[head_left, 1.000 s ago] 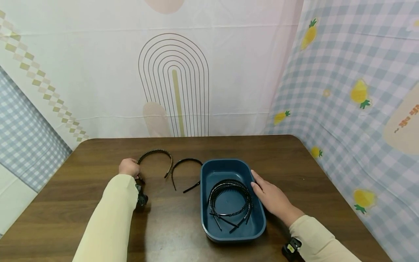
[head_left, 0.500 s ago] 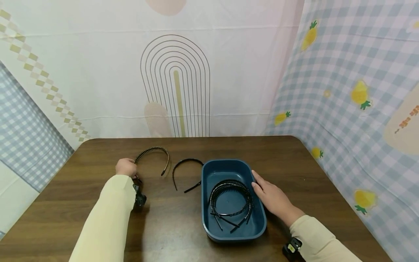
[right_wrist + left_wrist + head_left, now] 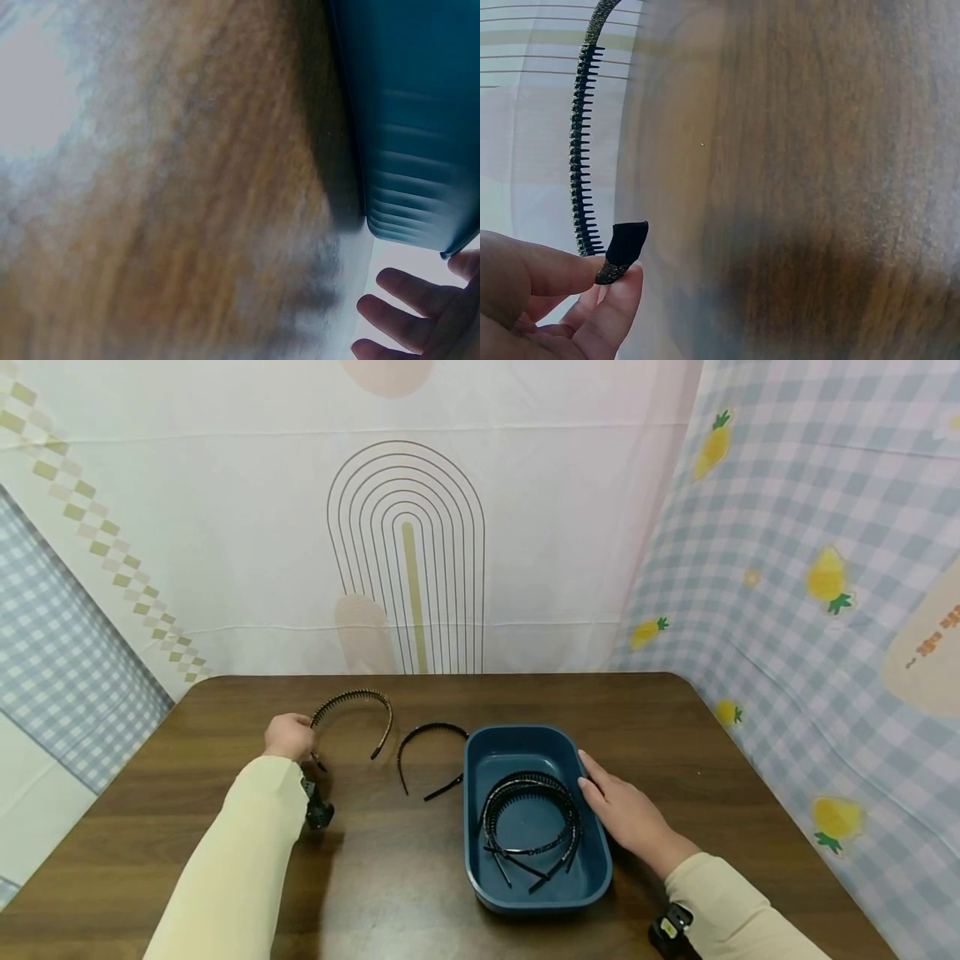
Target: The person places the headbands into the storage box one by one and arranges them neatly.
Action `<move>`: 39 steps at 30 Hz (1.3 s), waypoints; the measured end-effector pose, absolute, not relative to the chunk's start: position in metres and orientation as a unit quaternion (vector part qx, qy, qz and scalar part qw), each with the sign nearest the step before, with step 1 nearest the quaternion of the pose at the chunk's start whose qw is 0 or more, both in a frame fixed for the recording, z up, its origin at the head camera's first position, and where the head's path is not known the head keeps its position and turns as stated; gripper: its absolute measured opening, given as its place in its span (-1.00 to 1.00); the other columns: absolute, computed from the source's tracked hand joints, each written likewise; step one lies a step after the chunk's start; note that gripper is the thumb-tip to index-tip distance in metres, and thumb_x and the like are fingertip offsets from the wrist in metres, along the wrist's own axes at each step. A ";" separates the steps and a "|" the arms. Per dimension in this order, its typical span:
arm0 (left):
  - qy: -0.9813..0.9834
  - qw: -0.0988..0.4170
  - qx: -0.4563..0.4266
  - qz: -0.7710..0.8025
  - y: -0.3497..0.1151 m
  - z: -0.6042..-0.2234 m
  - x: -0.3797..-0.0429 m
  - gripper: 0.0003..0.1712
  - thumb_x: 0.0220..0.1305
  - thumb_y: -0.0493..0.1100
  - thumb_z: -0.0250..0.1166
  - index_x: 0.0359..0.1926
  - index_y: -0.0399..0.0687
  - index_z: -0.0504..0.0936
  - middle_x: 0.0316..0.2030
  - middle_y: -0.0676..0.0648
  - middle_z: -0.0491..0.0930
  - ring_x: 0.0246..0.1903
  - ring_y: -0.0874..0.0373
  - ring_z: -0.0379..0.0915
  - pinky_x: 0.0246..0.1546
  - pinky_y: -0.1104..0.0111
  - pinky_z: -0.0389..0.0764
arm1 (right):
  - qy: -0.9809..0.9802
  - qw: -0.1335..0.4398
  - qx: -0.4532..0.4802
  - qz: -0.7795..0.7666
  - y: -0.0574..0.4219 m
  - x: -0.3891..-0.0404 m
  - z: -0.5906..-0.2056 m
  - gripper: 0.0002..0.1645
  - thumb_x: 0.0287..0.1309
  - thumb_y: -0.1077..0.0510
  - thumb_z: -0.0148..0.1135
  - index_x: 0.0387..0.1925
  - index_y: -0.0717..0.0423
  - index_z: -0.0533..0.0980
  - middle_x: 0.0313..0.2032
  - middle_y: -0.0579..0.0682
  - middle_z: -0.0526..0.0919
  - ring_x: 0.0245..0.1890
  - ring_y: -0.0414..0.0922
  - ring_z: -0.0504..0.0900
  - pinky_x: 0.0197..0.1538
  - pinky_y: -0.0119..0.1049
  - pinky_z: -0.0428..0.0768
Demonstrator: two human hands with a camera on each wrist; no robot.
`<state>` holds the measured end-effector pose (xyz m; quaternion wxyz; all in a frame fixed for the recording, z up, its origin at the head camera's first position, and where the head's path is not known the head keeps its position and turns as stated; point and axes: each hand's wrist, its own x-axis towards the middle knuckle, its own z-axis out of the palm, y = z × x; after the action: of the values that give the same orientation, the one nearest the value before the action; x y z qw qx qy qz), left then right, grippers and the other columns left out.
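Observation:
My left hand [image 3: 289,737] pinches one end of a glittery gold-and-black headband [image 3: 388,717] between thumb and fingers at the table's back left. In the left wrist view, small comb teeth line the inside of this headband [image 3: 577,161], and its dark, flat tip sticks out past my fingertips. Fairly straight fingers of my right hand [image 3: 626,810] touch the right rim of a blue plastic bin [image 3: 517,743]. From the right wrist camera, several of those fingers [image 3: 397,319] show spread beside the bin's outer wall. Several black headbands [image 3: 528,781] lie in a loose ring inside the bin.
Another thin black headband [image 3: 431,727] lies on the brown wooden table [image 3: 397,877], just left of the bin, one side close to its wall. A white printed cloth [image 3: 555,543] hangs behind the table, and a blue checked cloth [image 3: 780,693] hangs at the right.
My left hand has shifted slightly left and away from me with the gold-and-black headband, whose free end is now farther from the black one. The right hand and bin stay put.

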<state>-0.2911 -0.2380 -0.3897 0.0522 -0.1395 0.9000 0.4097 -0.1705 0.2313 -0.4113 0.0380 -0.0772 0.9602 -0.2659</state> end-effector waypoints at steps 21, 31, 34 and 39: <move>0.890 0.064 -0.121 0.436 -0.229 -0.379 -0.286 -0.36 0.11 -0.53 -0.11 0.29 -0.48 0.29 0.16 -0.50 0.34 -0.42 0.05 0.44 -0.50 0.31 0.58 | 0.959 0.037 -0.082 -0.270 0.231 -0.170 -0.412 -0.27 0.49 -0.19 -0.29 0.52 0.03 -0.05 0.40 0.21 0.21 0.33 0.23 0.27 0.27 0.23 0.26; 0.882 0.046 -0.085 0.461 -0.220 -0.370 -0.277 -0.41 0.17 -0.52 -0.05 0.28 -0.50 0.29 0.18 -0.47 0.34 -0.21 -0.01 0.45 -0.31 0.27 0.63 | 0.958 0.036 -0.081 -0.272 0.231 -0.169 -0.411 -0.28 0.50 -0.17 -0.28 0.51 0.04 -0.04 0.40 0.20 0.20 0.33 0.23 0.27 0.28 0.22 0.26; 0.876 0.050 -0.079 0.473 -0.218 -0.367 -0.274 -0.44 0.23 -0.51 -0.02 0.29 -0.49 0.27 0.16 -0.46 0.34 -0.15 -0.03 0.43 -0.25 0.24 0.63 | 0.958 0.036 -0.080 -0.274 0.231 -0.170 -0.411 -0.29 0.50 -0.16 -0.28 0.51 0.04 -0.04 0.41 0.20 0.20 0.33 0.22 0.27 0.28 0.22 0.25; 0.873 0.046 -0.070 0.480 -0.214 -0.363 -0.269 -0.45 0.24 -0.52 0.04 0.28 -0.50 0.29 0.08 -0.45 0.36 -0.12 -0.06 0.42 -0.24 0.23 0.63 | 0.957 0.039 -0.079 -0.276 0.231 -0.170 -0.411 -0.29 0.50 -0.16 -0.28 0.52 0.03 -0.05 0.40 0.20 0.20 0.33 0.22 0.28 0.27 0.22 0.26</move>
<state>-0.2693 -0.2142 -0.3625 0.0465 -0.0704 0.8732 0.4801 -0.1696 0.2313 -0.4113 0.0394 -0.0787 0.9573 -0.2755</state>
